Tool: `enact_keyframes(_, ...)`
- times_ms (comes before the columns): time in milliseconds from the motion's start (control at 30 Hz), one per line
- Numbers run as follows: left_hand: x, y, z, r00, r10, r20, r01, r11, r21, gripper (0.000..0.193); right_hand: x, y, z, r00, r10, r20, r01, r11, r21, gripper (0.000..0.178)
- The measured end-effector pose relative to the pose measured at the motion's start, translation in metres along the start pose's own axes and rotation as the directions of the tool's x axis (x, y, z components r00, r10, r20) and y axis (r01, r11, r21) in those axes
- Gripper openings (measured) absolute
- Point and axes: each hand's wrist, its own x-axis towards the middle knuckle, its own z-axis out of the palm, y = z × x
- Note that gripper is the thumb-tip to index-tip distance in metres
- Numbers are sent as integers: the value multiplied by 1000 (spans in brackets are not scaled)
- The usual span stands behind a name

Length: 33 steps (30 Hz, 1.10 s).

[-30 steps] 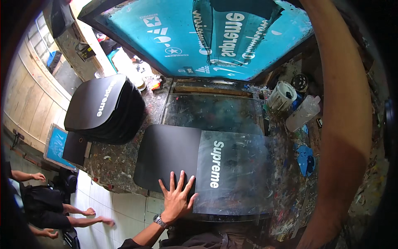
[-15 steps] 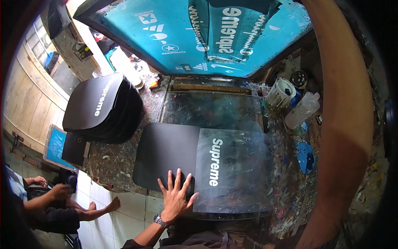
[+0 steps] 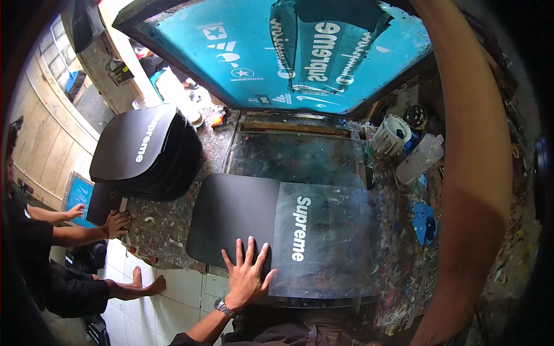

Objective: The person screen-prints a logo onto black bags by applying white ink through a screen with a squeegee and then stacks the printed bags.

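My left hand (image 3: 249,279) lies flat with fingers spread on the lower edge of a black round-cornered panel (image 3: 231,210). A see-through sheet (image 3: 340,242) covers the panel's right part, and white lettering (image 3: 300,228) shows there. My thumb rests at the sheet's left edge. My right forearm (image 3: 476,150) rises along the right side past the top of the picture, so my right hand is hidden. At the top, a framed printing screen (image 3: 254,55) with turquoise mesh and dark ink stands tilted up over the bench.
A stack of black panels (image 3: 135,144) with white lettering stands at left on the paint-stained bench (image 3: 161,230). A white tub (image 3: 391,135), a clear plastic bottle (image 3: 420,158) and a blue crumpled piece (image 3: 424,222) lie at right. Another person's hand (image 3: 117,224) touches the bench's left edge.
The other person has leaned in, and one hand has come to the bench edge. The screen sits slightly differently in view. My left hand stays flat on the panel.
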Motion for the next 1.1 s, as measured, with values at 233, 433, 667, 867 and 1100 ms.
enact_keyframes(233,0,-6,3,995,80,-53,-86,989,-120,62,-20,-11,-7,969,150,196,-203,936,287,47)
enact_keyframes(433,-10,54,-10,984,139,-114,-177,851,-494,63,-18,-22,-6,983,119,141,-116,993,-34,65)
enact_keyframes(667,101,186,-22,802,595,57,368,-416,-831,69,-39,-9,17,994,105,-17,-107,986,-126,77)
enact_keyframes(867,97,62,-162,494,28,-869,-475,846,-243,70,-120,-76,18,980,199,30,-192,968,-163,70)
enact_keyframes(1100,38,-19,-212,839,212,-501,-89,962,258,65,-309,-107,88,997,-7,-72,-8,978,-208,48)
